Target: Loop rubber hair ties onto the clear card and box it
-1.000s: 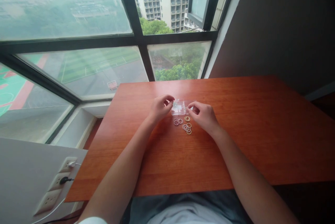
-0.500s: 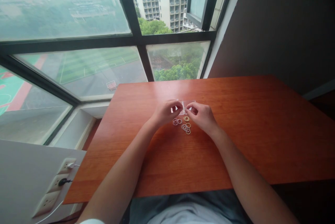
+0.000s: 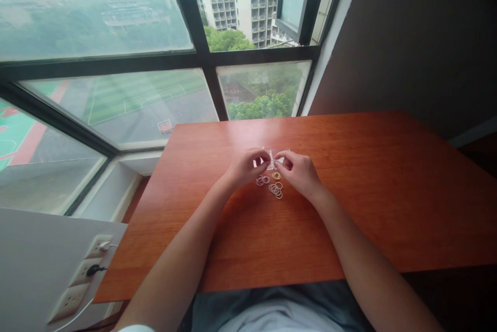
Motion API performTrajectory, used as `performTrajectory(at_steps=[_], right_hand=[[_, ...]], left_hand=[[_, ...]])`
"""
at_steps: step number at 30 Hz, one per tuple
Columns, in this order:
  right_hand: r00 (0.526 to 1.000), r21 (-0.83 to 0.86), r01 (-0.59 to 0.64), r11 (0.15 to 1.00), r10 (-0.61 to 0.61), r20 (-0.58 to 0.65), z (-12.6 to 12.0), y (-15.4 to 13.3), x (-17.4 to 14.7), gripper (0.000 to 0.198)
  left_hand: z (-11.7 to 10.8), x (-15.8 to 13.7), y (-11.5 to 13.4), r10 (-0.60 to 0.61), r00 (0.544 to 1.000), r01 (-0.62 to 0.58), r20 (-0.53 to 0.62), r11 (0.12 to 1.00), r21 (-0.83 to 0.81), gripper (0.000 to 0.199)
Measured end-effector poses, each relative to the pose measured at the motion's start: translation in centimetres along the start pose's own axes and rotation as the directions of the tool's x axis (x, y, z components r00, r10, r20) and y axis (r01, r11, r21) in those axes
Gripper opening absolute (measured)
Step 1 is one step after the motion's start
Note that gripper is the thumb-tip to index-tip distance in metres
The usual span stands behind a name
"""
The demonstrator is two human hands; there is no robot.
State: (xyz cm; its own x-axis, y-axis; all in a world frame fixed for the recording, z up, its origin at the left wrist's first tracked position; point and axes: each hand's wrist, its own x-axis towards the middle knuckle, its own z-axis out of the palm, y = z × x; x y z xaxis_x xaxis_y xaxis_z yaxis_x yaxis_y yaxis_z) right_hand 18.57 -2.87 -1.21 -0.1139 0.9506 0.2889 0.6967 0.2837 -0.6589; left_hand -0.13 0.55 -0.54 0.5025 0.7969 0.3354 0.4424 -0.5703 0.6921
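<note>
My left hand (image 3: 250, 165) and my right hand (image 3: 295, 168) meet above the table, thumb and forefinger pinched on each. Between the fingertips is a small pale hair tie (image 3: 272, 160), partly hidden by them. Just behind and under the hands lies a clear plastic container (image 3: 271, 167), mostly covered; whether it is a box or a bag I cannot tell. Nearer to me rest loose hair ties in small groups: pinkish ones (image 3: 260, 181) on the left, yellowish ones (image 3: 276, 176) beside my right hand, and several whitish ones (image 3: 276, 190) below those.
The reddish-brown wooden table (image 3: 388, 192) reaches far to the right. Its back edge stands by a dark-framed window (image 3: 155, 62). Low on the left wall are sockets (image 3: 83, 271) with plugs and cables. A dark wall (image 3: 407, 37) rises at the right.
The fingertips have shifted very slightly around the hair tie. Both arms and the loose hair ties look otherwise the same.
</note>
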Motion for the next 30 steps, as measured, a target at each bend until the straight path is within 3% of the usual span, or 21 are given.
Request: performTrajectory(at_steps=[5,9,24,30], right_hand=[[1.0,-0.026,-0.011,1.0,0.011,0.005,-0.1,0.0,0.0,0.023],[0.999,-0.039,-0.008,0.999,0.009,0.031,0.0,0.1,0.0,0.022],[0.999,-0.081,-0.019,0.997,0.023,0.047,0.0,0.3,0.0,0.02],[0.992,-0.147,-0.016,0.989,0.033,0.119,-0.2,0.4,0.0,0.016]], left_hand=[[-0.4,0.0,-1.7,-0.105,0.969,0.126,-0.224,0.989,0.078,0.008],[-0.7,0.0,-3.4,-0.196,0.926,0.235,-0.323,0.968,0.088,0.012],[-1.0,-0.3,-3.9,-0.209,0.933,0.252,-0.294,0.961,0.116,0.011],[-0.8,-0.2,-3.9,-0.186,0.94,0.221,-0.285,0.971,0.094,0.012]])
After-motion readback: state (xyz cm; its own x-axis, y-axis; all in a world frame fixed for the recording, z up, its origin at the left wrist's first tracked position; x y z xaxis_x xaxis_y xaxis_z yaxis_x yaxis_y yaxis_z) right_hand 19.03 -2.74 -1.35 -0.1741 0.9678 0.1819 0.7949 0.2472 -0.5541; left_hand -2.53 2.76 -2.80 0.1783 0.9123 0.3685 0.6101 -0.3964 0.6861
